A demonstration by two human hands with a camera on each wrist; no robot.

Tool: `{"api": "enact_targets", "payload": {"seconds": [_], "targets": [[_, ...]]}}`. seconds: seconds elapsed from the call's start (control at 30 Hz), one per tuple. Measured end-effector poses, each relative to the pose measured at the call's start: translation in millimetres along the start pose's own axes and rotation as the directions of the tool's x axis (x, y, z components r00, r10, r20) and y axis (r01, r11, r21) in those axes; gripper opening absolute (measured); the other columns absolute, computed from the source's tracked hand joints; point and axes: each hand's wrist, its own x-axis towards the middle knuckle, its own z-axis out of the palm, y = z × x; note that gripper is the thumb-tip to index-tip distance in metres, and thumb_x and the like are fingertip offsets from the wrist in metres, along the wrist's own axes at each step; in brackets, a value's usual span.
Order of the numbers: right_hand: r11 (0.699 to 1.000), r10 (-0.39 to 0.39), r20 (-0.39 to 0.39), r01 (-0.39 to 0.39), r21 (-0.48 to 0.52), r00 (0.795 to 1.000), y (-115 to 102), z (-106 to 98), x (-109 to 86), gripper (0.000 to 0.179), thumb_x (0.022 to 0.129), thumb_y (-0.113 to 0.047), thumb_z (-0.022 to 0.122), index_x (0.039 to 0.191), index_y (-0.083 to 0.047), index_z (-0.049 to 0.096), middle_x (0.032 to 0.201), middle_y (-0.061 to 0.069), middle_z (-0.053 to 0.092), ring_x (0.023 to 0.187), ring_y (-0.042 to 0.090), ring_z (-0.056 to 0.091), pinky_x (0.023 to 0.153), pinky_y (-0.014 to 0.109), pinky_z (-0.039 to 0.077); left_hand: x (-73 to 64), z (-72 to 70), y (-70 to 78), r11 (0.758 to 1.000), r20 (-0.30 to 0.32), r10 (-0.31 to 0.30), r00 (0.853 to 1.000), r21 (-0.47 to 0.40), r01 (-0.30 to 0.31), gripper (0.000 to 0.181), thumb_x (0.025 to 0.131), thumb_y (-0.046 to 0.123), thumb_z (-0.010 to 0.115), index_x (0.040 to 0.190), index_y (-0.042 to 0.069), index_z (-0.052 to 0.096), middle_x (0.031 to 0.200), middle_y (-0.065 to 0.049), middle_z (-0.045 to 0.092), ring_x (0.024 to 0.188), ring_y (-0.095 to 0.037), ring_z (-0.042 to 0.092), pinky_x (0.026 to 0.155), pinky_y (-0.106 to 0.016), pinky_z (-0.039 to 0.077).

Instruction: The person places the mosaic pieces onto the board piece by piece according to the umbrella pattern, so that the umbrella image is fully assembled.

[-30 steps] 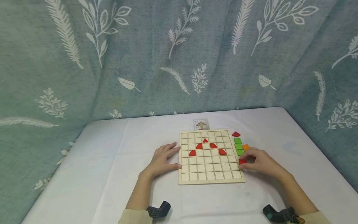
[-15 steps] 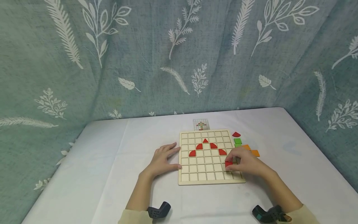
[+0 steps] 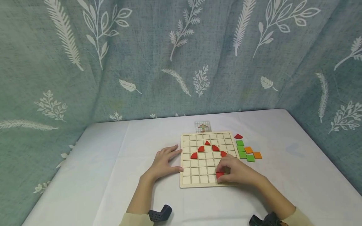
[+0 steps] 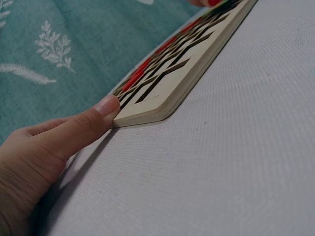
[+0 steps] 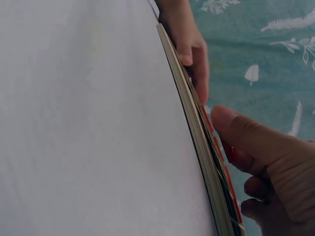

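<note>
A wooden grid board lies on the white cloth, with several red quarter-round tiles and one red triangle set in its upper half. My left hand rests against the board's left edge, fingers fairly straight. In the left wrist view its thumb touches the board's corner. Thumb and fingers of my right hand pinch a red tile over the lower right squares. The right wrist view has that red piece mostly hidden between the fingers; its full shape is not visible.
Right of the board lie several green square tiles, two orange ones and a red quarter-round tile. A small pattern card sits behind the board. Leaf-patterned cloth hangs beyond the table.
My right hand has carried the red tile from beside the board leftward and nearer, over the lower right squares. Green and orange tiles it covered now show. My left hand stays put.
</note>
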Motion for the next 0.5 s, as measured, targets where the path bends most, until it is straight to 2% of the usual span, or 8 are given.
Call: {"api": "enact_targets", "payload": {"seconds": [0.2,0.5], "targets": [[1.0,-0.024,0.036,0.024,0.0,0.999,-2.1,5.0,3.4,0.016,0.073,-0.031,0.081,0.086,-0.027,0.071,0.084,-0.017,0.058,0.082,0.005,0.046,0.072,0.021,0.043,1.0,0.7,-1.1,1.0,0.002,0.015,1.0,0.003,-0.015,0.082,0.068,0.06,0.075,0.138,0.028,0.05,0.151,0.006,0.035,0.137,-0.021,0.028,0.108,-0.049,0.024],[0.996,-0.091,0.041,0.092,-0.017,0.995,-1.9,5.8,4.6,0.019,0.079,-0.026,0.077,0.097,-0.021,0.076,0.088,-0.017,0.059,0.083,0.003,0.05,0.071,0.02,0.044,0.7,0.0,-0.4,1.0,-0.002,0.023,1.0,0.003,-0.023,0.081,0.068,0.058,0.076,0.138,0.027,0.05,0.151,0.005,0.035,0.137,-0.022,0.029,0.109,-0.049,0.023]]}}
